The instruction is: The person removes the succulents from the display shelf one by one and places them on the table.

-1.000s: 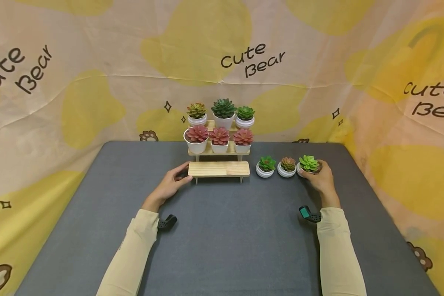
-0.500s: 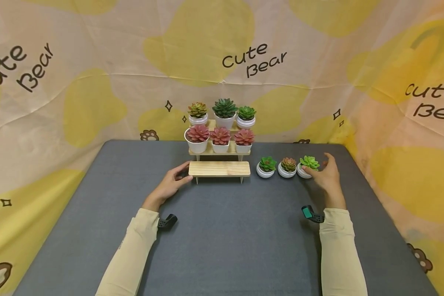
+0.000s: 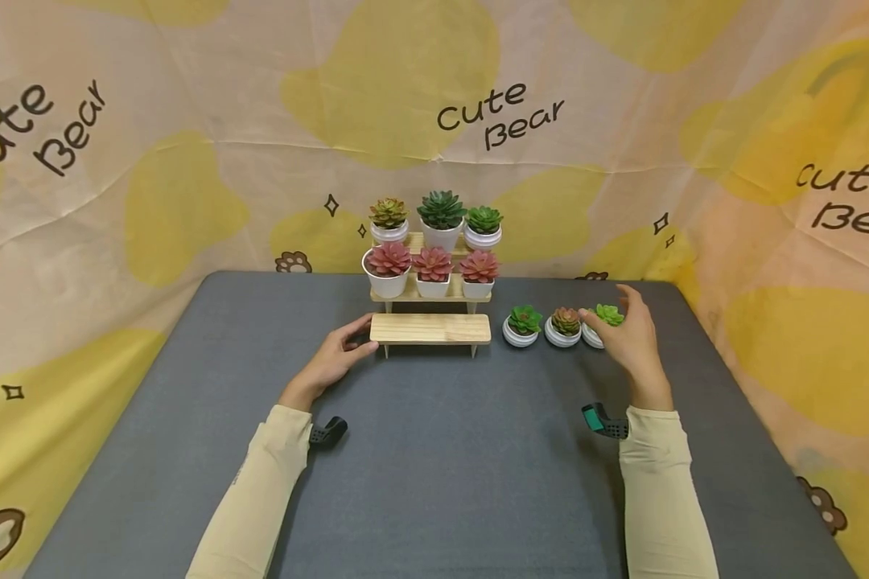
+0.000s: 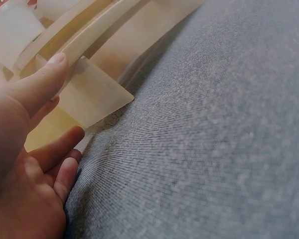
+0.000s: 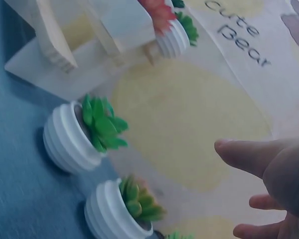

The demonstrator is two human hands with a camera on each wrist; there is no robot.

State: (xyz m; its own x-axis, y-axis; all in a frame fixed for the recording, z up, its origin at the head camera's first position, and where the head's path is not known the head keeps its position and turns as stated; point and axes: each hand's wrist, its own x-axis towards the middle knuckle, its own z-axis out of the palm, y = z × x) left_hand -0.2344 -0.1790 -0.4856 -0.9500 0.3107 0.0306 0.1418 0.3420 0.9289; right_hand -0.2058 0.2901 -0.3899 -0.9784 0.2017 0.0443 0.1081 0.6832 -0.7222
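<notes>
At the left end of the wooden display stand point(image 3: 430, 328), my left hand point(image 3: 327, 366) holds its lowest step, thumb at the front corner and fingers toward the back. The left wrist view shows the thumb point(image 4: 45, 82) against the step's edge, with lower fingers loosely bent beside the clear support point(image 4: 97, 94). My right hand point(image 3: 636, 346) is raised with fingers spread, nothing between them, and overlaps the light green potted succulent point(image 3: 608, 314). Left of that stand a reddish-green succulent point(image 3: 566, 323) and a green one point(image 3: 525, 322), each in a ribbed white pot.
Three pink succulents point(image 3: 433, 267) in white pots fill the stand's middle step. On the top step are a yellow-red succulent point(image 3: 389, 215), a large dark green one point(image 3: 442, 213) and a small green one point(image 3: 484, 221). A patterned cloth point(image 3: 188, 201) hangs behind the grey table point(image 3: 434, 466).
My right hand has let go of the light green succulent's pot, opened its fingers and lifted, shifting right and then back left. The left hand stays at the stand.
</notes>
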